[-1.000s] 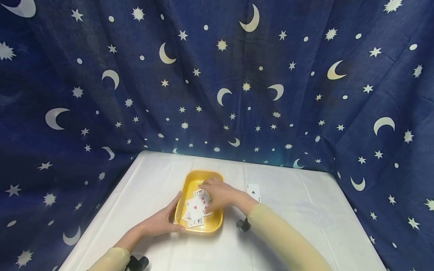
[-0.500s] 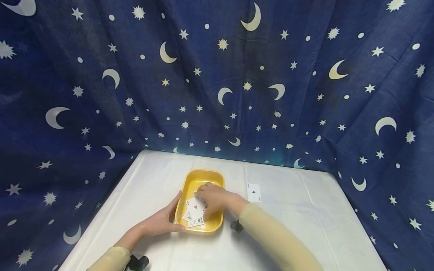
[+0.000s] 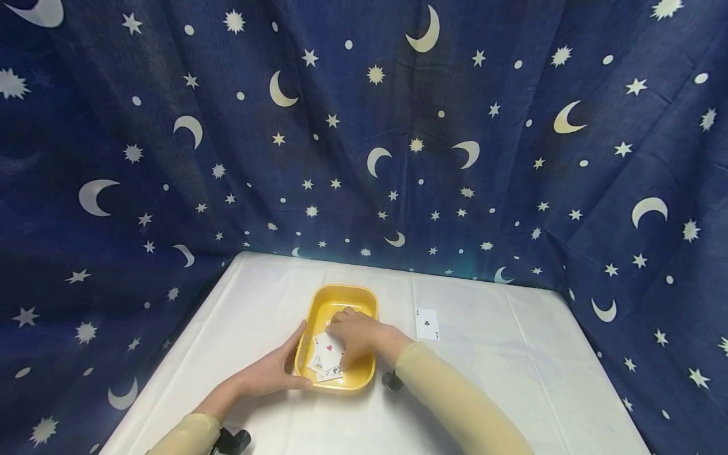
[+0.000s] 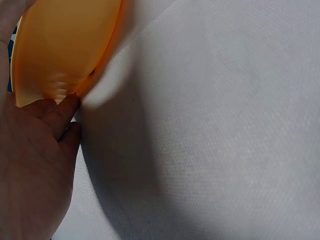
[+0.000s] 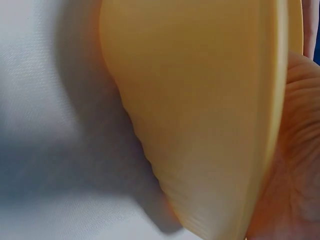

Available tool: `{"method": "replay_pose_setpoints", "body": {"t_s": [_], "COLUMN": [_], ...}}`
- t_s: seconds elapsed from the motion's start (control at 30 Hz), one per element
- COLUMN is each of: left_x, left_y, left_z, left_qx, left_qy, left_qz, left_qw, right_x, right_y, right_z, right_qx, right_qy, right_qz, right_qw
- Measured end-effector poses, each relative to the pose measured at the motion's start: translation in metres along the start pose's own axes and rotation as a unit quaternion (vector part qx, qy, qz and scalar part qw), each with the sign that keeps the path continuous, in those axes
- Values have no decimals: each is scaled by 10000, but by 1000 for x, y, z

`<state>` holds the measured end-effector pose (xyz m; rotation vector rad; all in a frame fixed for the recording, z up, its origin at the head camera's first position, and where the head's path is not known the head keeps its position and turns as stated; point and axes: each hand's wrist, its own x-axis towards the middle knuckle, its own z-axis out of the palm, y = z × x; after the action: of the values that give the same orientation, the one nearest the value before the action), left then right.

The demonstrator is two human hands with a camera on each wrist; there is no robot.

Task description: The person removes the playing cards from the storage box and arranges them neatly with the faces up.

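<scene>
A yellow tray (image 3: 364,379) sits on the white table, with several loose playing cards (image 3: 328,349) overlapping inside it, an ace of hearts on top. My left hand (image 3: 267,373) holds the tray's near left corner, thumb at the front rim and fingers along the left side. In the left wrist view, fingertips touch the tray's outer wall (image 4: 70,45). Inside the tray, my right hand (image 3: 358,335) has its fingers and thumb bent down around cards; the palm covers most of them. The right wrist view shows mainly the tray's outer wall (image 5: 200,100), with the fingertips hidden.
An ace of clubs (image 3: 427,324) lies face up on the white table (image 3: 483,373), right of the tray. A dark blue curtain (image 3: 341,126) with moons and stars surrounds the table's back and sides. Black wrist mounts (image 3: 232,441) hang beneath the sleeves.
My right hand has moved slightly left and down within the tray, covering the hearts card that showed beneath its fingers. The left hand keeps its hold on the tray.
</scene>
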<state>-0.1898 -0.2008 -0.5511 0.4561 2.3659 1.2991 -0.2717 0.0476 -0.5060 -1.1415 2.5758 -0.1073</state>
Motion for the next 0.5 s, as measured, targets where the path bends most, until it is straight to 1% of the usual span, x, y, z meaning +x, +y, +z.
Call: {"method": "replay_pose_setpoints", "body": {"t_s": [0.37,0.5], "left_x": [-2,-3], "left_y": [1,3], "left_z": [0,-1], "left_qx": [-26,14], "left_qy": [33,58], "left_qz": [-23,-42], "left_qw": [10000,10000], "right_x": [4,5], "right_y": [-3,-2], "right_z": [0,2], "right_qx": [110,82], "right_qy": [-67,-66], "right_qz": [112,80], "right_qw": [9999,9999]}}
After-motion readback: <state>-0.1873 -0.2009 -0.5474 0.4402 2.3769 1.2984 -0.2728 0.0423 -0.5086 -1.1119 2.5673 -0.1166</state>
